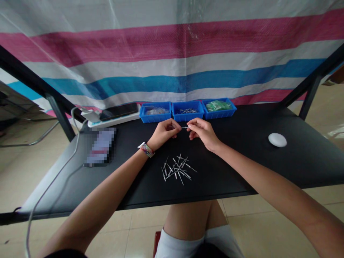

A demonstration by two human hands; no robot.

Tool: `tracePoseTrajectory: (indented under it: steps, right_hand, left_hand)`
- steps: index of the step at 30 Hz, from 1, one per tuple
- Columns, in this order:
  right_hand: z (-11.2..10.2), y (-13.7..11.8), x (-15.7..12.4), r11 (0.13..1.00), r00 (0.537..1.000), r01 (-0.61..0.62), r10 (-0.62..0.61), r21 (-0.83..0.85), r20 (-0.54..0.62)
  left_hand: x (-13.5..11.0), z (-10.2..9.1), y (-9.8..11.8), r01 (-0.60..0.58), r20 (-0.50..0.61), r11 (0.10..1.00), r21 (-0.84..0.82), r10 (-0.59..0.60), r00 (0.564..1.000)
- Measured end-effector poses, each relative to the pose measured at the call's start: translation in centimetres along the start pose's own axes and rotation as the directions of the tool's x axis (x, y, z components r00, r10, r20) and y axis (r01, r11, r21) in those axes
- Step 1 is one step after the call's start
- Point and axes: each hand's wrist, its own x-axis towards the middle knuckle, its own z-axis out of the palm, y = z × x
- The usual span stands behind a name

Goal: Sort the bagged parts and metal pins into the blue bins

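Between my two hands a thin silver blind rivet [184,127] is held level, just in front of the blue bins. My left hand [166,130] is closed in a pinch on its left end. The right end sits between the thumb and fingers of my right hand [203,132], also closed. Below them, a loose pile of similar blind rivets [177,170] lies on the black table [228,175]. The middle blue bin [188,117], right behind my fingers, contains more rivets.
The left blue bin [155,118] holds clear plastic pieces; the right blue bin [219,114] holds green packets. Further left are a white power strip [115,121] with a dark phone [119,110] on it, a blurred-out phone [100,147] and a cable [64,165]. A white mouse [277,140] lies right.
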Motion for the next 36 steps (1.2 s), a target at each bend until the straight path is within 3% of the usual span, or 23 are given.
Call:
tracePoseTrajectory:
  steps: [21, 36]
  right_hand:
    - [0.23, 0.91, -0.09, 0.988, 0.986, 0.135, -0.142, -0.076, -0.087]
    - [0.36, 0.38, -0.06, 0.998, 0.999, 0.047, -0.047, -0.031, -0.014]
  left_hand:
    - [-0.09, 0.07, 0.12, 0.065, 0.061, 0.993, 0.094, -0.071, 0.996]
    - [-0.25, -0.05, 0.38, -0.032, 0.005, 0.999, 0.017, 0.032, 0.999]
